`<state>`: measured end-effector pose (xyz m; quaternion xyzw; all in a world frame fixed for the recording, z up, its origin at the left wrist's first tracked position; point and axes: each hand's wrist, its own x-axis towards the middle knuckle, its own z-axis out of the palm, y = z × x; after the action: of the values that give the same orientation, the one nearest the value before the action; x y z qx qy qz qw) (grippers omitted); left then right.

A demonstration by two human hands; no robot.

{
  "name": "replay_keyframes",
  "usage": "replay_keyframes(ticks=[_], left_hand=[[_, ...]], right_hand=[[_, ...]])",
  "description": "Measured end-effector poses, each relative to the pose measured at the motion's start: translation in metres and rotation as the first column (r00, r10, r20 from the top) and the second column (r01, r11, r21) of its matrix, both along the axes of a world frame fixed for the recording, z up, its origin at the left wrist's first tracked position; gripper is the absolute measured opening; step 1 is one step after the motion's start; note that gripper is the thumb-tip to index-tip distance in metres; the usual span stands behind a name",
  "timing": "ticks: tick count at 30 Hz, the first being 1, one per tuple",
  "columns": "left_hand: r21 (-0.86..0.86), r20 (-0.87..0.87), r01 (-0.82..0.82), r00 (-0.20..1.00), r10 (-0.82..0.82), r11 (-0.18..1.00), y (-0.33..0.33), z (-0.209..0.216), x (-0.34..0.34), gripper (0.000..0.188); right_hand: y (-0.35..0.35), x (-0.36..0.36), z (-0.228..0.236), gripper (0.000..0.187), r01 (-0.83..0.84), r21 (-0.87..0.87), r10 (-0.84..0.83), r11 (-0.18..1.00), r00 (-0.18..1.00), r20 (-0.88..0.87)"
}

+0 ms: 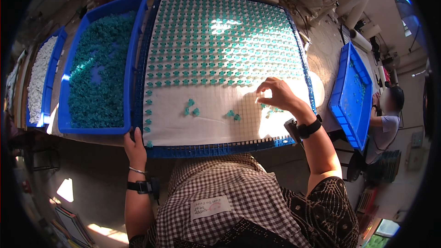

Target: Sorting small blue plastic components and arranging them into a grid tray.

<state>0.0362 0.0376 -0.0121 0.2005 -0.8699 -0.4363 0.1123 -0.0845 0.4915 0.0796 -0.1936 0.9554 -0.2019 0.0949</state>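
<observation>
Sunlight falls in patches over a crowded work surface [321,50], where a large white grid board [216,110] lies inside a blue frame [216,149] at the near edge; rows of small teal plastic pieces [220,41] fill the board's far half and run down its left edge, while its near half is mostly bare, with a few loose teal pieces [192,108] scattered across it; the right hand [278,94] hovers over the board near its right edge, fingers curled and thumb and forefinger pinched together, though whether a piece sits between them cannot be told; the left hand [135,149] is closed on the frame's near left corner, fingers curled over the rim; just beside the board, to the left, stands a blue bin [133,55] heaped with teal pieces, and further left another blue bin [54,71] holds white pieces; a third blue bin [342,96] sits tilted beyond the right edge, near another person [386,124] seated there.
</observation>
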Motion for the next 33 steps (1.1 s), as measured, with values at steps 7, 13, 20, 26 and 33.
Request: replay_keyframes(ticks=[7,13,20,26,33], left_hand=[[0.019,-0.035,-0.005,0.999,0.006,1.0,0.002,0.002,0.001,0.051],[0.017,-0.017,0.012,1.0,-0.012,1.0,0.002,0.002,-0.001,0.051],[0.024,-0.002,0.004,1.0,-0.004,1.0,0.003,0.006,0.0,0.051],[0.012,-0.01,0.011,1.0,-0.01,1.0,0.0,0.002,0.001,0.052],[0.015,-0.021,0.022,1.0,-0.021,1.0,0.003,0.004,0.001,0.051]], right_hand=[[-0.003,0.011,0.0,0.018,-0.043,0.098,0.038,0.994,0.998,0.057],[0.021,-0.009,-0.042,0.016,0.071,-0.158,-0.108,0.985,0.965,-0.24],[0.028,-0.013,-0.048,0.013,0.184,-0.161,-0.223,0.97,0.935,-0.277],[0.011,-0.017,-0.032,0.014,0.216,-0.162,-0.247,0.963,0.948,-0.202],[0.009,-0.019,-0.036,0.011,0.186,-0.073,-0.198,0.98,0.955,-0.222]])
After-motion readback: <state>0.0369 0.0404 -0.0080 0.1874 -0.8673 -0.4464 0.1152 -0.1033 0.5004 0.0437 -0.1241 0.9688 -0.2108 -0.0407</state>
